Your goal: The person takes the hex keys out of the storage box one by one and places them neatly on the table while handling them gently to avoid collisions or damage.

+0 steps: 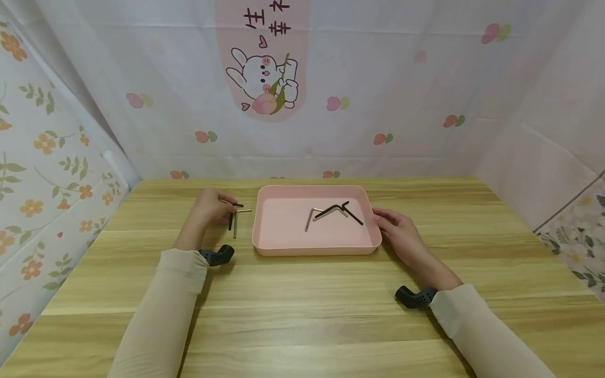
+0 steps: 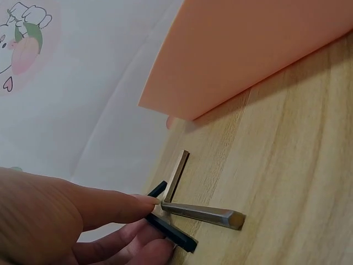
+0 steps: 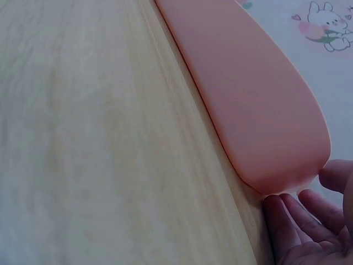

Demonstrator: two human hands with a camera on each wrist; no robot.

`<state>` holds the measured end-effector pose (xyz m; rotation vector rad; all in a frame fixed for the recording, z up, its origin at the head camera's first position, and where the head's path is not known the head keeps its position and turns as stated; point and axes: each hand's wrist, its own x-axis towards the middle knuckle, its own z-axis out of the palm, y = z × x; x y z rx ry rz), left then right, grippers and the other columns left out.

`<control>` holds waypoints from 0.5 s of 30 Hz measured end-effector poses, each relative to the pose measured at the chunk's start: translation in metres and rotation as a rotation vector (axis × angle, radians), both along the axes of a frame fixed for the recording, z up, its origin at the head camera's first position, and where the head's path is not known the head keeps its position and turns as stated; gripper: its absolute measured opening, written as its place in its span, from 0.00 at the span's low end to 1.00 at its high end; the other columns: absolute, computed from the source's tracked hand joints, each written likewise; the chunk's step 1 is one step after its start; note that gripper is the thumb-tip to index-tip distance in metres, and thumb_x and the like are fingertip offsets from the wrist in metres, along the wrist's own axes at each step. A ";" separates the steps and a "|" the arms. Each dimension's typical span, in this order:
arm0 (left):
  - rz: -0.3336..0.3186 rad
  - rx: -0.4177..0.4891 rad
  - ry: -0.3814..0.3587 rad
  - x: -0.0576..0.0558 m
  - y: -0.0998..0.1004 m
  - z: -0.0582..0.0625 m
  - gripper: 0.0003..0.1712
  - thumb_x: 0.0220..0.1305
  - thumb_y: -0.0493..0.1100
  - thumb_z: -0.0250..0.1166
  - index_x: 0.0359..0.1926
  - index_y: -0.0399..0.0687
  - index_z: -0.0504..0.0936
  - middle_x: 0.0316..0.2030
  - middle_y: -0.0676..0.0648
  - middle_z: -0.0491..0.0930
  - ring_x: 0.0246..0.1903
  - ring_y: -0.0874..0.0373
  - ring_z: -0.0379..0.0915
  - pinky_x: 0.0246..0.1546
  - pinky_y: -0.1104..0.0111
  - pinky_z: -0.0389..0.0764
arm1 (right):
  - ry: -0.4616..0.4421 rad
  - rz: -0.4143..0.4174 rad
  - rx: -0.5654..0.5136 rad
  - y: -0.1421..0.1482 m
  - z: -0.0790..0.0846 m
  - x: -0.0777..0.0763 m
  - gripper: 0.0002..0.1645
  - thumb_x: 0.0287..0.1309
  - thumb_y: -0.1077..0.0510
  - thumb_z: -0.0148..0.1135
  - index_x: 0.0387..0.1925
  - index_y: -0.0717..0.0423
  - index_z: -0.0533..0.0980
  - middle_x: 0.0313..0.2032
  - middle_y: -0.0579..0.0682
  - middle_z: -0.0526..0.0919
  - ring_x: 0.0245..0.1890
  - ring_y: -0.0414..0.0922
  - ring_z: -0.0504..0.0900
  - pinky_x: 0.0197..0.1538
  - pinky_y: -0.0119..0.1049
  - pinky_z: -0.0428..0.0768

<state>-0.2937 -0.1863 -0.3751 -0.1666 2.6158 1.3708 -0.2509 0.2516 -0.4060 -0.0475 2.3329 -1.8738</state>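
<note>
My left hand (image 1: pixel 214 206) is at the table left of the pink tray (image 1: pixel 312 251), pinching a black hex key (image 2: pixel 174 234) near its bend between thumb and fingers. Right beside those fingertips lies a brass-coloured hex key (image 1: pixel 236 226), its short arm pointing toward the tray. At the tray's right end, my right hand (image 1: pixel 399 231) holds the side, with the thumb (image 3: pixel 335 175) at the rim and the other fingers low against the outer wall. Inside the tray several L-shaped hex keys lie partly crossed, among them a black one (image 1: pixel 353 216) and a brass-coloured one (image 1: pixel 309 220).
The wooden table (image 1: pixel 302 315) ends at the back against a printed white cloth (image 1: pixel 402 79). A floral cloth (image 1: pixel 42 173) hangs along the left side. Each wrist carries a dark curved device, the left one (image 1: pixel 219 255) hanging just above the tabletop.
</note>
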 end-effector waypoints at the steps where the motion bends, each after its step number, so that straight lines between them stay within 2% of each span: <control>1: -0.001 0.006 0.000 0.000 0.000 0.000 0.18 0.67 0.33 0.65 0.56 0.30 0.81 0.46 0.34 0.85 0.29 0.64 0.80 0.32 0.70 0.87 | 0.002 0.001 0.004 0.000 0.000 0.000 0.35 0.77 0.48 0.51 0.74 0.65 0.61 0.72 0.65 0.66 0.52 0.25 0.77 0.53 0.17 0.78; 9: -0.007 0.011 0.008 0.002 -0.001 0.000 0.17 0.66 0.33 0.66 0.54 0.29 0.82 0.35 0.43 0.84 0.26 0.63 0.78 0.28 0.70 0.86 | -0.001 0.000 0.013 -0.002 -0.001 -0.001 0.35 0.76 0.47 0.52 0.74 0.64 0.62 0.72 0.63 0.67 0.52 0.26 0.77 0.53 0.17 0.78; 15: -0.007 -0.030 0.012 0.001 0.000 0.000 0.17 0.65 0.35 0.68 0.53 0.33 0.84 0.41 0.40 0.84 0.24 0.63 0.78 0.27 0.72 0.85 | 0.004 -0.007 0.029 -0.001 0.000 0.002 0.35 0.76 0.47 0.51 0.74 0.63 0.62 0.72 0.64 0.66 0.52 0.25 0.77 0.53 0.16 0.77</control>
